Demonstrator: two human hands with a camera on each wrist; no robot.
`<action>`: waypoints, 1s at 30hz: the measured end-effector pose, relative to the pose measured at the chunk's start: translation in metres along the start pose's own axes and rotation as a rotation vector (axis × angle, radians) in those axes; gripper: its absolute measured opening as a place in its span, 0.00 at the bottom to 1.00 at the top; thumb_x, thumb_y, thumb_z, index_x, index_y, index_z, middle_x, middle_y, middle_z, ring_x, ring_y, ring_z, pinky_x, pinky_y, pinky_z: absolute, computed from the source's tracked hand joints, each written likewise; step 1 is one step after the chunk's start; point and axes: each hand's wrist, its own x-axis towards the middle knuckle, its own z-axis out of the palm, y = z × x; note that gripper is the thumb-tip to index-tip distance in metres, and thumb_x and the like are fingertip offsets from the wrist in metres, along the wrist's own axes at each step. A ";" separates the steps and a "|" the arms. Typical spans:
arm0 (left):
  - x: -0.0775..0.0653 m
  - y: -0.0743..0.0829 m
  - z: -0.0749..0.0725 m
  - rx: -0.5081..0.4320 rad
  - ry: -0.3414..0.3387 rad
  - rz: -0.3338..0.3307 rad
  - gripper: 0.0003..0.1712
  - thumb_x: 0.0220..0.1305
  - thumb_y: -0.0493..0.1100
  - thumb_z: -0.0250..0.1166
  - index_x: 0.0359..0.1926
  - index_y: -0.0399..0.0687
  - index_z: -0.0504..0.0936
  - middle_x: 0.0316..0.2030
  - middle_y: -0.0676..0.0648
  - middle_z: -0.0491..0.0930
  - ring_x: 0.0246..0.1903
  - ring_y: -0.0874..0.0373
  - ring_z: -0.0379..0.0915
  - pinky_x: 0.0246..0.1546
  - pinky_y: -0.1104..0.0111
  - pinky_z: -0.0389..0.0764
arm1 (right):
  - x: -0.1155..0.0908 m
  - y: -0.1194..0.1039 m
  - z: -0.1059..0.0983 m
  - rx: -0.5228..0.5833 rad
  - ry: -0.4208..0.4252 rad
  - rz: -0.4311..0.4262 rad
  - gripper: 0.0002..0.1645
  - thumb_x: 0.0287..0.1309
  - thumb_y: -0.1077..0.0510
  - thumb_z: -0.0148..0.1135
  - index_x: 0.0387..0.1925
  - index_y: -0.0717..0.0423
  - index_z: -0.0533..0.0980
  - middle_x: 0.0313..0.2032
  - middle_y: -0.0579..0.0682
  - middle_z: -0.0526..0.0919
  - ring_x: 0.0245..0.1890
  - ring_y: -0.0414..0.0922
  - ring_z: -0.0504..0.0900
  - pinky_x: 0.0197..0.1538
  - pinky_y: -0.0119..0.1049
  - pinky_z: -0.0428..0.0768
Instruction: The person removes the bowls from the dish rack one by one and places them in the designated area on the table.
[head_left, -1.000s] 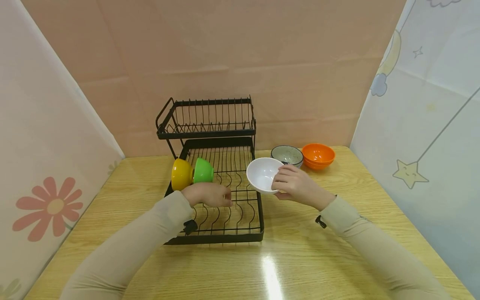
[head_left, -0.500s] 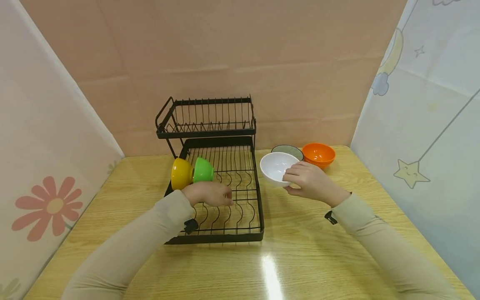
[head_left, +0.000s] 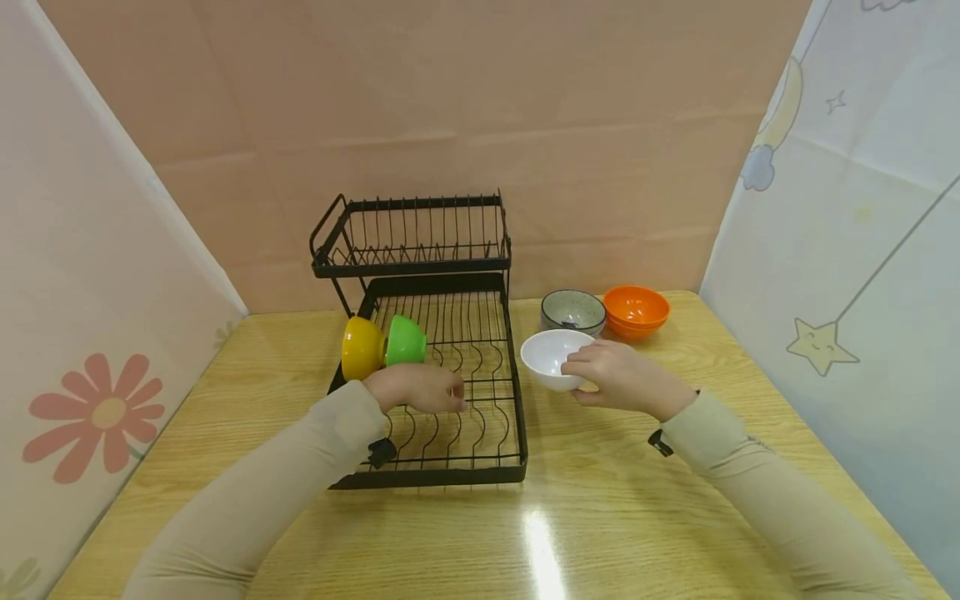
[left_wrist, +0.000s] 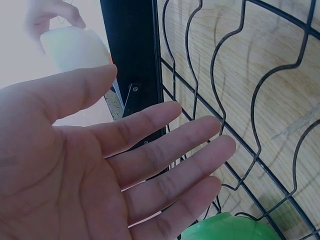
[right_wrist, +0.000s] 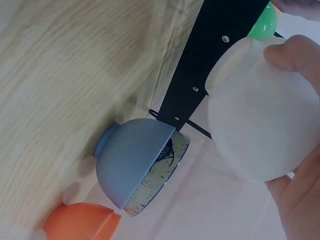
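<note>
My right hand [head_left: 626, 382] grips a white bowl [head_left: 542, 360] by its right side, above the table just right of the rack. In the right wrist view the thumb and fingers hold the white bowl [right_wrist: 265, 115] from either side. My left hand [head_left: 423, 388] hovers over the front part of the black dish rack [head_left: 450, 477]. Its fingers are spread and hold nothing in the left wrist view. Beside that hand a green bowl [head_left: 406, 342] and a yellow bowl [head_left: 362, 350] stand on edge in the rack; the hand partly hides the green one.
Behind the white bowl, a speckled bowl [head_left: 573, 310] is nested in a blue-grey bowl [right_wrist: 127, 160]. Stacked orange bowls [head_left: 636, 310] stand to their right. The rack's raised upper tier [head_left: 412, 271] is at the back. Patterned sheets border the wooden table [head_left: 600, 517].
The right hand has carried the white bowl rightward, then down and nearer, uncovering the speckled bowl again. My left hand has stayed put.
</note>
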 end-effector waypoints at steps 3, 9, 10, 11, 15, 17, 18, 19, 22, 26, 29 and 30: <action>-0.001 0.001 0.000 0.003 0.000 0.002 0.18 0.73 0.55 0.52 0.53 0.52 0.78 0.55 0.48 0.78 0.52 0.53 0.75 0.53 0.57 0.76 | -0.001 -0.002 0.003 0.017 -0.036 0.019 0.16 0.37 0.58 0.74 0.30 0.52 0.77 0.28 0.43 0.82 0.32 0.43 0.79 0.41 0.41 0.79; -0.002 0.003 0.000 -0.005 -0.009 0.014 0.18 0.73 0.54 0.52 0.54 0.51 0.77 0.53 0.47 0.78 0.50 0.54 0.75 0.51 0.58 0.76 | -0.003 -0.004 0.009 0.044 -0.134 0.080 0.15 0.40 0.56 0.74 0.33 0.52 0.79 0.30 0.43 0.83 0.33 0.43 0.80 0.40 0.41 0.80; -0.003 0.003 0.000 -0.006 -0.010 0.014 0.18 0.73 0.53 0.52 0.53 0.50 0.77 0.53 0.47 0.79 0.50 0.54 0.75 0.51 0.58 0.76 | -0.003 -0.004 0.010 0.047 -0.150 0.091 0.15 0.40 0.56 0.74 0.34 0.51 0.79 0.31 0.43 0.83 0.33 0.43 0.80 0.40 0.41 0.80; -0.003 0.004 0.000 -0.007 -0.011 0.013 0.18 0.73 0.54 0.52 0.53 0.50 0.77 0.53 0.47 0.79 0.49 0.54 0.75 0.51 0.58 0.76 | -0.003 -0.004 0.011 0.051 -0.164 0.098 0.15 0.41 0.56 0.74 0.34 0.51 0.80 0.31 0.43 0.83 0.33 0.43 0.80 0.39 0.40 0.80; -0.004 0.004 -0.001 -0.002 -0.011 0.011 0.18 0.73 0.54 0.52 0.53 0.51 0.77 0.52 0.48 0.79 0.47 0.56 0.75 0.49 0.59 0.76 | -0.004 -0.004 0.016 0.073 -0.201 0.119 0.16 0.41 0.56 0.74 0.35 0.51 0.80 0.32 0.44 0.84 0.32 0.42 0.81 0.37 0.40 0.80; -0.004 0.004 -0.001 0.001 -0.010 0.011 0.18 0.73 0.54 0.52 0.53 0.51 0.77 0.52 0.48 0.79 0.46 0.56 0.75 0.48 0.59 0.76 | -0.005 -0.005 0.017 0.082 -0.209 0.122 0.16 0.40 0.57 0.75 0.35 0.51 0.80 0.32 0.44 0.84 0.32 0.42 0.81 0.37 0.39 0.80; -0.004 0.004 -0.001 0.002 -0.010 0.011 0.18 0.73 0.54 0.52 0.53 0.51 0.77 0.52 0.48 0.79 0.45 0.56 0.75 0.48 0.59 0.76 | -0.005 -0.005 0.018 0.088 -0.211 0.123 0.16 0.40 0.57 0.75 0.35 0.51 0.81 0.32 0.44 0.84 0.32 0.42 0.81 0.37 0.40 0.81; -0.004 0.004 -0.001 0.003 -0.009 0.011 0.18 0.73 0.54 0.52 0.53 0.51 0.77 0.52 0.48 0.79 0.45 0.56 0.75 0.48 0.59 0.76 | -0.005 -0.005 0.019 0.092 -0.211 0.123 0.17 0.40 0.57 0.75 0.35 0.51 0.81 0.32 0.44 0.84 0.33 0.42 0.81 0.37 0.39 0.81; -0.005 0.003 0.000 0.002 -0.006 0.011 0.18 0.73 0.54 0.52 0.53 0.50 0.77 0.52 0.47 0.79 0.46 0.56 0.75 0.48 0.59 0.76 | -0.004 -0.005 0.021 0.104 -0.217 0.127 0.17 0.40 0.58 0.75 0.36 0.51 0.81 0.33 0.44 0.85 0.33 0.41 0.81 0.37 0.39 0.81; -0.006 0.004 0.000 -0.004 0.000 0.011 0.18 0.73 0.54 0.52 0.54 0.49 0.77 0.53 0.47 0.79 0.47 0.55 0.75 0.50 0.59 0.76 | -0.004 -0.004 0.023 0.116 -0.233 0.131 0.16 0.40 0.58 0.75 0.35 0.52 0.81 0.32 0.44 0.85 0.31 0.40 0.81 0.36 0.38 0.80; -0.006 0.004 0.000 -0.004 0.005 0.011 0.19 0.73 0.54 0.52 0.54 0.49 0.78 0.53 0.47 0.79 0.48 0.55 0.76 0.50 0.58 0.76 | -0.004 -0.004 0.025 0.119 -0.244 0.134 0.16 0.41 0.58 0.75 0.35 0.52 0.81 0.32 0.44 0.85 0.31 0.40 0.80 0.35 0.38 0.80; -0.006 0.004 0.000 -0.003 0.007 0.012 0.19 0.73 0.54 0.52 0.53 0.49 0.78 0.53 0.47 0.79 0.48 0.55 0.76 0.51 0.58 0.76 | -0.004 -0.004 0.026 0.121 -0.246 0.135 0.16 0.41 0.58 0.75 0.35 0.52 0.81 0.32 0.44 0.85 0.31 0.40 0.80 0.35 0.37 0.80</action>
